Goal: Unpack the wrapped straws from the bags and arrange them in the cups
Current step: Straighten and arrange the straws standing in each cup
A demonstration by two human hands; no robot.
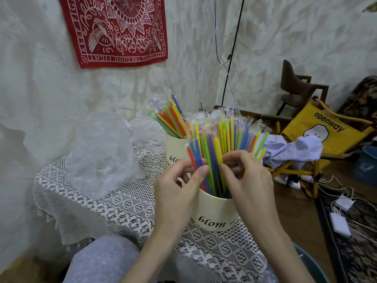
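Two cream cups stand on the lace-covered table [114, 203]: the near cup [214, 215] holds a dense fan of wrapped straws [222, 139], and the far cup [175, 149] behind it holds a smaller, leaning bundle [169, 117]. The left hand [179, 193] pinches the left side of the fan, thumb and fingers curled around several straws. The right hand [244, 180] grips the right side in the same way, fingertips pressed together on the wrappers. An emptied clear bag [102, 152] lies well apart on the left of the table.

Hazards, as judged from this position:
- Sideways pull from either hand can tip the near cup, which sits close to the table edge.
- Slick wrappers can slip through the fingers and let straws fall toward the floor.
- Outer straws on the right splay past the rim and can spill out once released.
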